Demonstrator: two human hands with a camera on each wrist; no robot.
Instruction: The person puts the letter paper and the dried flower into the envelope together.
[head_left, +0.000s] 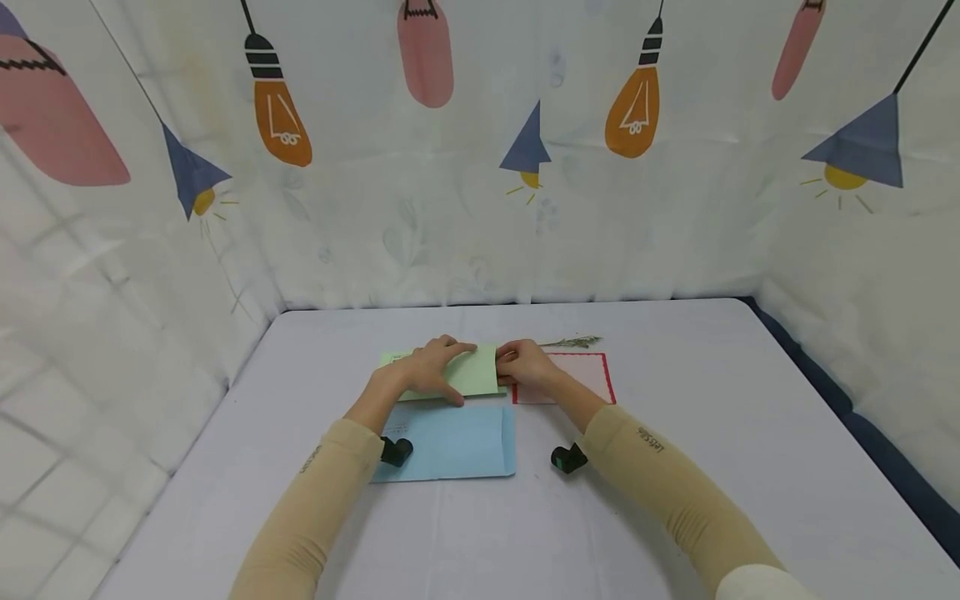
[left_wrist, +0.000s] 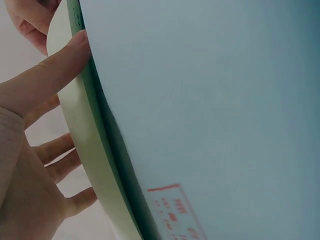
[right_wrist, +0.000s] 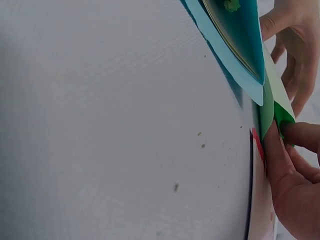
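A light green paper envelope lies crosswise in the middle of the table. My left hand rests over it with fingers spread, thumb at the near edge and fingers toward the far edge. At the envelope's right end, my right hand pinches the paper beside the gaping dark green mouth. Nearer to me lies a blue envelope. Its mouth parts in the right wrist view, showing paper layers and a bit of green plant inside. Red print marks its surface.
A pale card with a red border lies under and right of my right hand. Behind it lies a dried green sprig. Small dark specks dot the white tablecloth. A patterned curtain hangs behind the table.
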